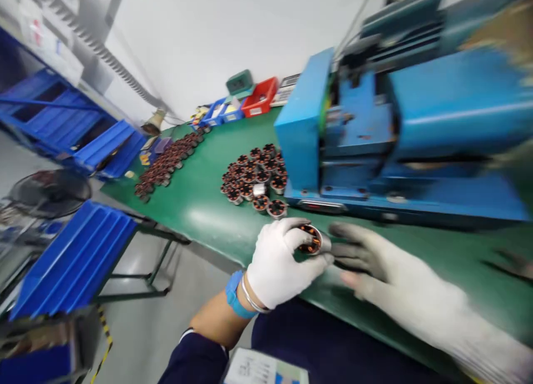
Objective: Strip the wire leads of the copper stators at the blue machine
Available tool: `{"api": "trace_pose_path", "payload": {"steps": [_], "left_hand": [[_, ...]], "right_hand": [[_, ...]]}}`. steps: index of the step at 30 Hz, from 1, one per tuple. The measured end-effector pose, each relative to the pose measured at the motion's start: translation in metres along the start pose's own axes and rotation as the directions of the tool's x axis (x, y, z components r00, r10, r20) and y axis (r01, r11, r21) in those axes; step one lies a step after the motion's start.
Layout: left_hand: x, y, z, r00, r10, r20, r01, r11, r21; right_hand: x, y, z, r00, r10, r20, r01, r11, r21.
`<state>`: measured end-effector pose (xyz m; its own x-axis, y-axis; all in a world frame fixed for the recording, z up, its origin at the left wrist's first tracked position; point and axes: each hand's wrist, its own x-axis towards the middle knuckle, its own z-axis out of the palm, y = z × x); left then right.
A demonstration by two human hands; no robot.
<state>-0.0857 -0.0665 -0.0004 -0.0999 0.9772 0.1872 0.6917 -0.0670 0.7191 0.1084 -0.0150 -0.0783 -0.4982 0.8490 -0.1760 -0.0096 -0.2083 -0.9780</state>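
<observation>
My left hand (278, 262), in a white glove, grips a small motor stator in a silver metal housing (325, 242). Its open face, with black and orange windings, points up and to the left. Close by on the right is my right hand (370, 262), gloved with dark, soiled fingers stretched out toward the housing. Its fingertips are at the housing's right end; whether they touch it I cannot tell. A bare thumb tip shows at the glove's edge. Just beyond my left hand, a cluster of similar motor stators (277, 208) stands on the green table (200, 212).
A blue machine (302, 117) occupies the table's right side. Rows of dark red-brown parts (170, 162) lie farther left. A red bin (260, 98) and blue bins (233, 115) line the wall. Blue racks (70, 256) and a fan (50, 192) stand left. A dark tool (510, 264) lies right, blurred.
</observation>
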Motion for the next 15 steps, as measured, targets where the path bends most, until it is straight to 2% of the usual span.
{"api": "trace_pose_path", "payload": {"steps": [1, 4, 6, 9, 11, 13, 15], "left_hand": [[0.004, 0.011, 0.009, 0.999, 0.021, 0.030, -0.022, 1.000, 0.012], [0.017, 0.033, 0.027, 0.997, 0.036, 0.061, -0.034, 0.999, -0.037], [0.024, 0.038, 0.028, 0.994, -0.001, 0.105, 0.021, 0.981, -0.191], [0.033, 0.033, 0.028, 0.966, -0.017, 0.258, 0.119, 0.915, -0.385], [0.037, 0.028, 0.035, 0.948, 0.002, 0.319, 0.151, 0.878, -0.454], [0.039, 0.024, 0.048, 0.944, -0.011, 0.329, 0.190, 0.834, -0.518], [0.038, 0.020, 0.063, 0.952, -0.038, 0.304, 0.219, 0.778, -0.589]], "right_hand": [[0.001, -0.004, 0.003, 1.000, 0.026, -0.005, -0.025, 0.996, 0.089], [0.005, -0.022, 0.000, 0.998, -0.014, -0.056, 0.026, 0.975, 0.220], [0.004, -0.034, -0.010, 0.997, -0.032, -0.065, 0.050, 0.953, 0.297], [-0.002, -0.047, -0.023, 0.999, -0.049, -0.002, 0.045, 0.915, 0.400], [-0.003, -0.049, -0.028, 0.996, -0.071, 0.057, 0.041, 0.911, 0.410], [-0.002, -0.048, -0.032, 0.994, -0.076, 0.078, 0.043, 0.934, 0.355], [0.001, -0.045, -0.035, 0.997, -0.067, -0.034, 0.073, 0.967, 0.243]]}}
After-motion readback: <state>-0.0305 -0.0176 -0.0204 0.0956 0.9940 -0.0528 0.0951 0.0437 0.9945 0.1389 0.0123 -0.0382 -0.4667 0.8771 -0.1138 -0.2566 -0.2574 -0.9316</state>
